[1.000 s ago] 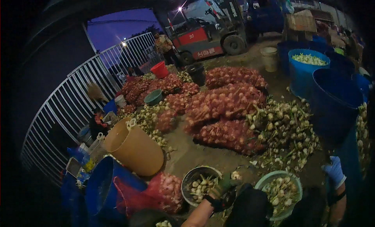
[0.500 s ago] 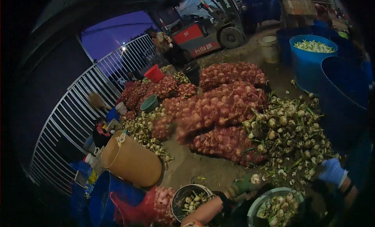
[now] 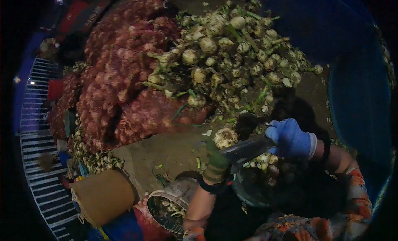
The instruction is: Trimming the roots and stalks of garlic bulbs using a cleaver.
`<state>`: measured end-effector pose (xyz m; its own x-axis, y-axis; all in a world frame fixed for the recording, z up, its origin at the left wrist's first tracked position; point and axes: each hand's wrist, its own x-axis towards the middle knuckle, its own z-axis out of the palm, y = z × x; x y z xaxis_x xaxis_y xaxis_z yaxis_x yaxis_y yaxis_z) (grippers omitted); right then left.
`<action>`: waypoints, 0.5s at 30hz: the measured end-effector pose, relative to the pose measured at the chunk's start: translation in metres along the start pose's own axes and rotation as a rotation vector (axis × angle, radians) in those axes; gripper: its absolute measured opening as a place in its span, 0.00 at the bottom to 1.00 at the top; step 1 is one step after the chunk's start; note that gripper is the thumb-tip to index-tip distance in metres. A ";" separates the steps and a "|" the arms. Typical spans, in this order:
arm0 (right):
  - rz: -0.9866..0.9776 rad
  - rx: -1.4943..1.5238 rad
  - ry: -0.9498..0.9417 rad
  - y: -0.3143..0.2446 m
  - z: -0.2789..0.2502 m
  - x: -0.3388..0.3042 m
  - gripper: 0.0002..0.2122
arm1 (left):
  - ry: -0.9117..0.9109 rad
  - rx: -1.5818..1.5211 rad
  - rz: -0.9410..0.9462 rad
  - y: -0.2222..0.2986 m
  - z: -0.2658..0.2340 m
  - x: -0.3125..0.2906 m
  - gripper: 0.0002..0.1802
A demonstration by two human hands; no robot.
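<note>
Blue-gloved right hand grips a broad dark blade, end beside the round pale bulb clasped in green-gloved left hand. Blade partly hides dark round basin; red mesh sacks, heaped soiled bulbs beyond.

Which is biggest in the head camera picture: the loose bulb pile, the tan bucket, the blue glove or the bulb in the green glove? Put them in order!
Largest to smallest, as they look:
Loose bulb pile
Tan bucket
Blue glove
Bulb in the green glove
Being nearer the camera may enlarge the gloves.
</note>
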<state>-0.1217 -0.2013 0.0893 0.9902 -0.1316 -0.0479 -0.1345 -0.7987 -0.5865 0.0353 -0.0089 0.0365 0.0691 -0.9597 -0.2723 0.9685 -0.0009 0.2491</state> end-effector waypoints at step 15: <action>-0.107 0.013 -0.167 0.007 0.033 0.029 0.16 | 0.001 0.453 -0.171 -0.015 -0.077 -0.031 0.30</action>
<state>-0.0926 -0.1916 0.0571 0.9916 0.0536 -0.1177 -0.0289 -0.7952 -0.6056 0.0371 0.0423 -0.0307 -0.0816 -0.9349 -0.3454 0.7645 -0.2810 0.5801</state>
